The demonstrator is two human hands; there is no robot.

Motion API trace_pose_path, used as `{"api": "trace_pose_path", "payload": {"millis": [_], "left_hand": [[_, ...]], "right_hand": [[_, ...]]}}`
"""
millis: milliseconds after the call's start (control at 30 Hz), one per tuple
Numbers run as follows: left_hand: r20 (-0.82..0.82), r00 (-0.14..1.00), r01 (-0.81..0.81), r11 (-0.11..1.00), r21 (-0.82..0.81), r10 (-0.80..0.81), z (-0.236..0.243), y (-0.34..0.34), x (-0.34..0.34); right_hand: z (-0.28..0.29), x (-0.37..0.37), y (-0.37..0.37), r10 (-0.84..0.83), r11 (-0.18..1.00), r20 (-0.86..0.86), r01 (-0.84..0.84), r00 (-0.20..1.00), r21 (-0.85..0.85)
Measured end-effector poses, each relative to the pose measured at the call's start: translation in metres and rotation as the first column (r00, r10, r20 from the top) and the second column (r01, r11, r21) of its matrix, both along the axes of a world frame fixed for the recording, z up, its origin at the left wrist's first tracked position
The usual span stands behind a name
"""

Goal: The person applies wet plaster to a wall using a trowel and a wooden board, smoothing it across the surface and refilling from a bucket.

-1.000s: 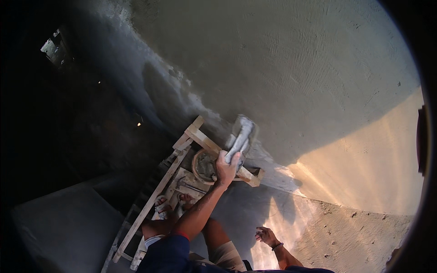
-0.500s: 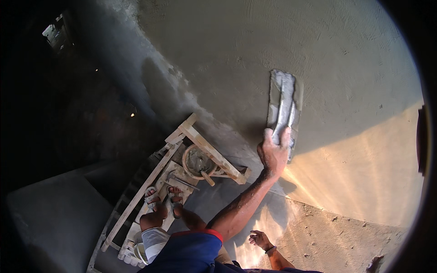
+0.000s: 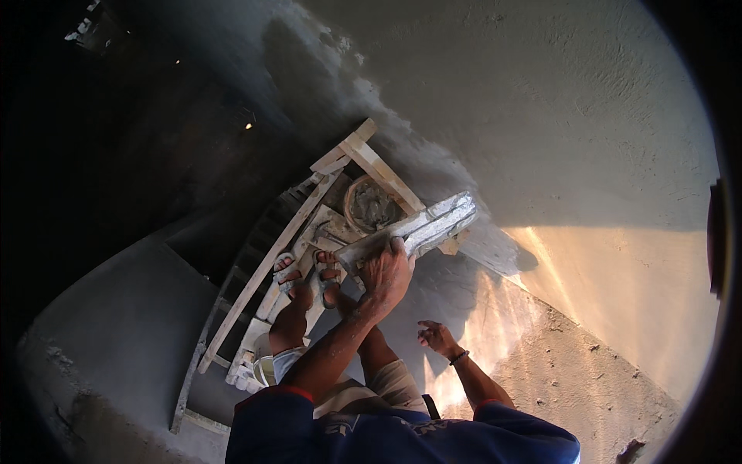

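Note:
My left hand (image 3: 388,272) is closed around the handle of a long, mortar-smeared plastering trowel (image 3: 442,223). The trowel lies slanted across the view, away from the wall, above the wooden scaffold. Just beyond it stands a round bucket (image 3: 348,203) of grey mortar (image 3: 372,206), partly covered by the blade. Beside my body, my right hand (image 3: 437,339) hangs with loosely bent fingers somewhat apart and holds nothing. The freshly plastered grey wall (image 3: 556,139) fills the upper right.
My sandalled feet (image 3: 328,267) stand on scaffold planks (image 3: 267,309), near a thin metal tool (image 3: 326,234). Wooden rails (image 3: 386,174) frame the platform. A pale bucket (image 3: 265,371) sits behind my feet. Rough, sunlit wall (image 3: 572,371) lies to the right; the left is dark.
My left hand has pulled the trowel off the wall, down and left, turning it from nearly upright to slanted over the scaffold. The view has shifted; my right hand stays by my side.

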State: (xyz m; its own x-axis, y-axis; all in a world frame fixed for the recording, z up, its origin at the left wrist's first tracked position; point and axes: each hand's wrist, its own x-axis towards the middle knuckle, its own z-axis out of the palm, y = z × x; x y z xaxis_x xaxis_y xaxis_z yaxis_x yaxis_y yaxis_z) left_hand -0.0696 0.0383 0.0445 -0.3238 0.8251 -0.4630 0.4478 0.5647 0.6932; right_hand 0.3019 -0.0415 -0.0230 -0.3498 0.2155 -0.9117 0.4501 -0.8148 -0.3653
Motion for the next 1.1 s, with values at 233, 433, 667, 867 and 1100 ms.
{"api": "trace_pose_path", "payload": {"millis": [233,433,667,867,1100], "left_hand": [[0.078,0.986,-0.109,0.932,-0.345,0.145,-0.083,-0.042,-0.048],[0.053,0.957,-0.242,0.889,-0.389,0.284,-0.194,-0.101,-0.040],[0.174,0.837,-0.423,0.816,-0.394,0.518,-0.290,-0.198,-0.030],[0.315,0.768,-0.411,0.806,-0.427,0.558,-0.291,-0.185,-0.027],[0.153,0.918,-0.261,0.850,-0.457,0.365,-0.279,-0.183,-0.035]], "right_hand": [[-0.039,-0.104,0.036,0.444,0.803,0.340,-0.536,0.829,0.260],[-0.174,-0.108,0.068,0.436,0.467,0.566,-0.713,0.700,0.523],[-0.278,-0.209,0.127,0.412,0.376,0.863,-0.917,0.290,0.129],[-0.352,-0.178,0.140,0.638,0.143,0.679,-0.922,0.364,0.360],[-0.278,-0.184,0.101,0.357,0.392,0.723,-0.797,0.592,0.459]]}}
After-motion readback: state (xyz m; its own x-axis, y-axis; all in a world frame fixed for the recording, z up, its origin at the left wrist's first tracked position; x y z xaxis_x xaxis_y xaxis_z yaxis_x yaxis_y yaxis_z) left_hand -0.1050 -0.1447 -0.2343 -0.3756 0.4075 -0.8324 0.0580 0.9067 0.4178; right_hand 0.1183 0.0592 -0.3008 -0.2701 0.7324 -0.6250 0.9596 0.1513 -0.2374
